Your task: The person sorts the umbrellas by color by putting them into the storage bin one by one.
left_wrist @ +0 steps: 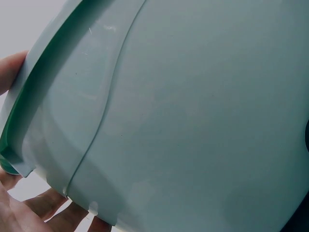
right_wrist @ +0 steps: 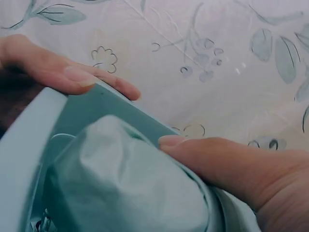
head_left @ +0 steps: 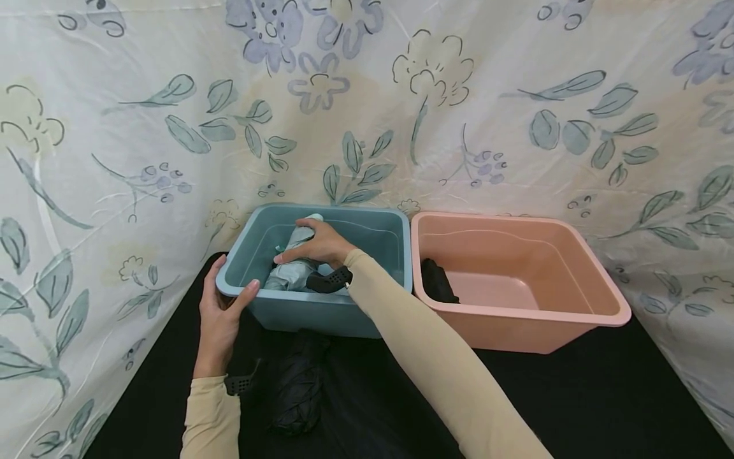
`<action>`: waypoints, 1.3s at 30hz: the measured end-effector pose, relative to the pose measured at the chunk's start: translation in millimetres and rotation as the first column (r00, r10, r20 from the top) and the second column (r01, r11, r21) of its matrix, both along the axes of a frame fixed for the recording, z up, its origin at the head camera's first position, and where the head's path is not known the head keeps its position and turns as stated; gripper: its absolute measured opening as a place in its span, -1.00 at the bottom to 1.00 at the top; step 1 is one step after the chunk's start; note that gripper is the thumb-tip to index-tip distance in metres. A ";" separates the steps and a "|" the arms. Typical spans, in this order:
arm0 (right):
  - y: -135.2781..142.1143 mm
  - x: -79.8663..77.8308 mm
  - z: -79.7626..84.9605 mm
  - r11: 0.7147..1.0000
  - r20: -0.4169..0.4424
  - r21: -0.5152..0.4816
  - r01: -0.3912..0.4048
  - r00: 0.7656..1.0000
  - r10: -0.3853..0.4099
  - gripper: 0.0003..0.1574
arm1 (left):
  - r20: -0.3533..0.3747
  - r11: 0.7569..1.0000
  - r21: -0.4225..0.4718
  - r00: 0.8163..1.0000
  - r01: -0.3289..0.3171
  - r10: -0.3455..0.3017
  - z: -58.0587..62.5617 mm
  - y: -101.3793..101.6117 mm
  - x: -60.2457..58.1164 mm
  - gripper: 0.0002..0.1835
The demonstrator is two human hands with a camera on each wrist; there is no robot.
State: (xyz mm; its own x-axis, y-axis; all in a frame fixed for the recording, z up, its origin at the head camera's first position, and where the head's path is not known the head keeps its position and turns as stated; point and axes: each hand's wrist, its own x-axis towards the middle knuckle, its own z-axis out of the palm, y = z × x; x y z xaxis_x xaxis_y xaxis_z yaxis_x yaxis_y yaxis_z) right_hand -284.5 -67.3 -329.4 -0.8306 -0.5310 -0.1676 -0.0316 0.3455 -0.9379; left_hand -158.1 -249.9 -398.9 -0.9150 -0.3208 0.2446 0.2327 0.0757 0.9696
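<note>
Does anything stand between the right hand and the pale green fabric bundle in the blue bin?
Nothing visible does: the right hand grips the pale green fabric bundle directly. The left hand holds the blue bin by a corner.

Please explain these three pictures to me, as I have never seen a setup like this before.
There is no robot here, just a person's two bare hands. The wide picture comes from a camera worn on the head, looking forward and down. The other two come from cameras on the wrists: the left one shows mostly bin wall, the right one a close view of the grasp.

The left hand grips the left end of the blue bin. Inside it, the right hand holds a pale green fabric bundle. Beside it stands a pink bin with a black item inside. On the black surface in front lies a dark bundle.
</note>
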 end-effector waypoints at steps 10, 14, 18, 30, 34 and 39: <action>-0.8 -12.2 -5.6 0.998 -0.036 0.048 -0.031 0.999 0.033 0.17 | 0.004 1.000 0.001 1.000 -0.001 0.001 0.3 1.3 0.4 -0.22; -2.3 -12.7 -8.7 0.997 -0.033 0.067 -0.024 0.999 0.026 0.17 | 0.007 1.000 0.002 1.000 -0.001 0.001 0.4 1.4 0.9 -0.22; -5.0 -12.0 -11.0 0.997 -0.031 0.081 -0.021 0.999 0.024 0.17 | 0.012 1.000 -0.001 1.000 -0.005 0.005 0.4 0.7 1.3 -0.22; -9.4 -12.0 -13.0 0.992 -0.013 0.114 -0.045 0.999 0.047 0.21 | -0.014 1.000 0.012 1.000 0.012 -0.012 -0.3 -0.8 0.3 -0.22; -11.9 -13.9 -15.3 0.989 -0.010 0.135 -0.060 0.998 0.062 0.20 | -0.011 1.000 0.008 1.000 0.008 -0.008 0.2 -1.0 0.3 -0.22; -13.2 -15.1 -16.8 0.983 -0.007 0.166 -0.081 0.996 0.083 0.20 | -0.001 1.000 0.009 1.000 0.006 -0.006 0.9 -0.7 0.5 -0.22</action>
State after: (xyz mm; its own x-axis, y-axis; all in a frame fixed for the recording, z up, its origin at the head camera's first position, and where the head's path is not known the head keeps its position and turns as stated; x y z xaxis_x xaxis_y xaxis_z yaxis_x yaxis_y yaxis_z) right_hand -299.6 -80.5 -346.2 -0.7880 -0.5637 -0.2477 -0.0787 0.4912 -0.8675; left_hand -157.5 -250.6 -398.0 -0.9168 -0.3171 0.2425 0.2340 0.0653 0.9700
